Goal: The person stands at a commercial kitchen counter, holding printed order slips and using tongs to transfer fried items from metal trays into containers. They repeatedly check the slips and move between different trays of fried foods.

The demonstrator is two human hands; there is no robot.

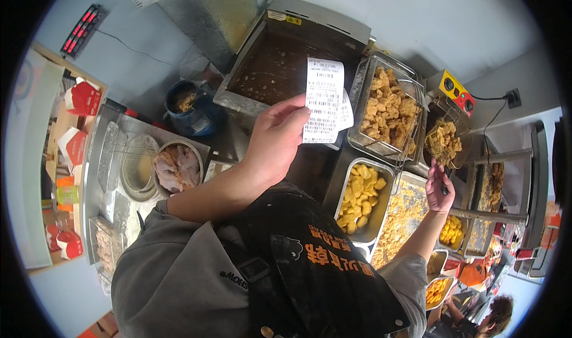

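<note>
My left hand (279, 134) pinches printed paper receipts (324, 101) between thumb and fingers; they bear writing and hang in front of a deep fryer (263, 56) full of dark oil. Off to the right, my right hand (440, 188) grips the dark handle (445, 186) of a wire basket or strainer. Fried pieces (443, 141) sit in it, above a small fryer with a yellow and red control panel (456, 93). Between my hands, a wire basket (357, 132) holds fried chicken pieces (389, 110). Below it, a steel pan (383, 215) contains yellow nuggets (359, 195).
A tray of crumbs (402, 217) lies near my right forearm. On the left are a blue pot (196, 119), a bowl of raw poultry (178, 166) and a floured counter (118, 213). A shelving rack (496, 217) stands right. Another person (496, 315) is at lower right.
</note>
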